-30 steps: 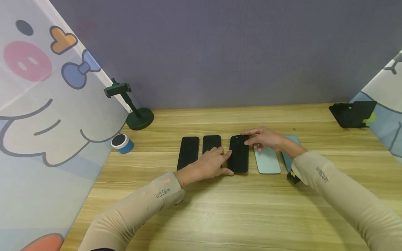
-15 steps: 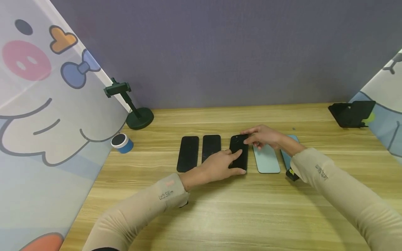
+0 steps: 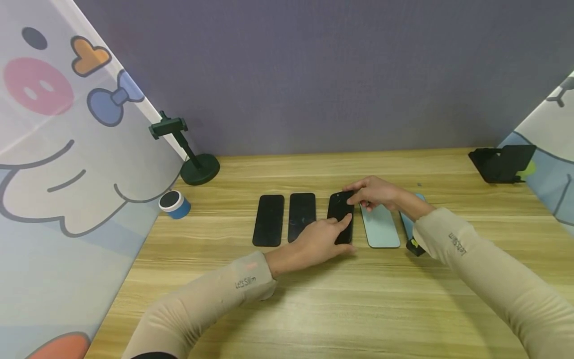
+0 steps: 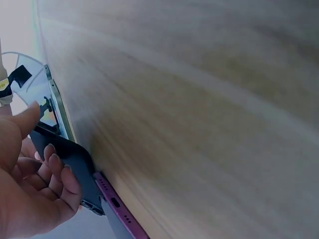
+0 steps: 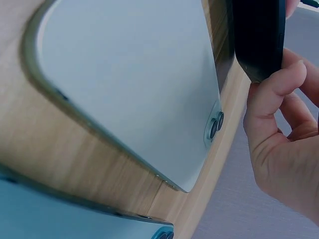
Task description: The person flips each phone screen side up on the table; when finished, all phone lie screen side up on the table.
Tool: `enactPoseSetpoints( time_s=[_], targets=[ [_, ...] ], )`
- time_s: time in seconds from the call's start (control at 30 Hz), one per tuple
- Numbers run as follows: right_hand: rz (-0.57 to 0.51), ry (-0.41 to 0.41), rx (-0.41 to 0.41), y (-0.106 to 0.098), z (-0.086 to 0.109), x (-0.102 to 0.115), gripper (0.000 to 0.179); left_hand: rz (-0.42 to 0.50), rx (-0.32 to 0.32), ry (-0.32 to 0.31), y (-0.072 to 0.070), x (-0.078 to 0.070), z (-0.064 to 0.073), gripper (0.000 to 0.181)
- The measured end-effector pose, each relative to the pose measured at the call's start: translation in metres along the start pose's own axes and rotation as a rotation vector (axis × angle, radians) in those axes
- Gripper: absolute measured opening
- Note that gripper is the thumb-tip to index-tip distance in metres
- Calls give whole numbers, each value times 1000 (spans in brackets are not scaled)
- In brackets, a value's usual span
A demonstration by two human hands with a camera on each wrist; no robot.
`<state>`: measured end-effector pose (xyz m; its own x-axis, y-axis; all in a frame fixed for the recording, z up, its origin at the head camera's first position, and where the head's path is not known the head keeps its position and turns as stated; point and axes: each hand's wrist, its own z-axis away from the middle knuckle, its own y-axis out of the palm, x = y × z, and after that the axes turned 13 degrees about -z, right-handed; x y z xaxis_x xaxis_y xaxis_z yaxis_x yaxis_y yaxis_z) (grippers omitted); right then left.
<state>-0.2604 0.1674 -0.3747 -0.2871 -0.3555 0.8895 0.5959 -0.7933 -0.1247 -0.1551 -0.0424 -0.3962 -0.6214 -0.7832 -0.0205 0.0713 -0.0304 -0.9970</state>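
Note:
A row of phones lies on the wooden table. My right hand (image 3: 375, 193) pinches the top end of the black phone (image 3: 340, 207) in the middle; the right wrist view shows this black phone (image 5: 258, 37) tilted up between thumb and fingers. Over its lower part reaches my left hand (image 3: 320, 242), index finger at the right edge and thumb pointing past the bottom. In the left wrist view the left hand (image 4: 37, 186) has bent fingers in front of the black phone (image 4: 79, 169), with the thumb apart; firm contact cannot be made out.
Two dark phones, the outer one (image 3: 268, 220) and its neighbour (image 3: 302, 212), lie to the left. A pale green phone (image 3: 381, 227) and a blue phone (image 3: 408, 227) lie right. Farther off are a green stand (image 3: 199, 169), a blue-white jar (image 3: 178, 207) and a black stand (image 3: 504, 163).
My left hand has moved right, from beside the black phone to over its lower part. The black phone has tilted, and my right hand has shifted slightly up at its top end.

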Motion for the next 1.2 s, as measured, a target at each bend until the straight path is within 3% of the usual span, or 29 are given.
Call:
enactPoseSetpoints(
  time_s=[0.3, 0.5, 0.8, 1.2],
  targets=[
    [-14, -4, -1, -1, 3, 1, 62, 59, -20, -1, 0, 2, 2, 75],
    [-3, -16, 8, -3, 2, 0, 62, 113, -24, 19, 1, 5, 3, 71],
    [12, -42, 0, -4, 0, -3, 60, 164, -85, 60, 1, 12, 5, 68],
    [-12, -66, -11, -6, 1, -3, 59, 264, -102, 86, 2, 19, 6, 67]
  ],
)
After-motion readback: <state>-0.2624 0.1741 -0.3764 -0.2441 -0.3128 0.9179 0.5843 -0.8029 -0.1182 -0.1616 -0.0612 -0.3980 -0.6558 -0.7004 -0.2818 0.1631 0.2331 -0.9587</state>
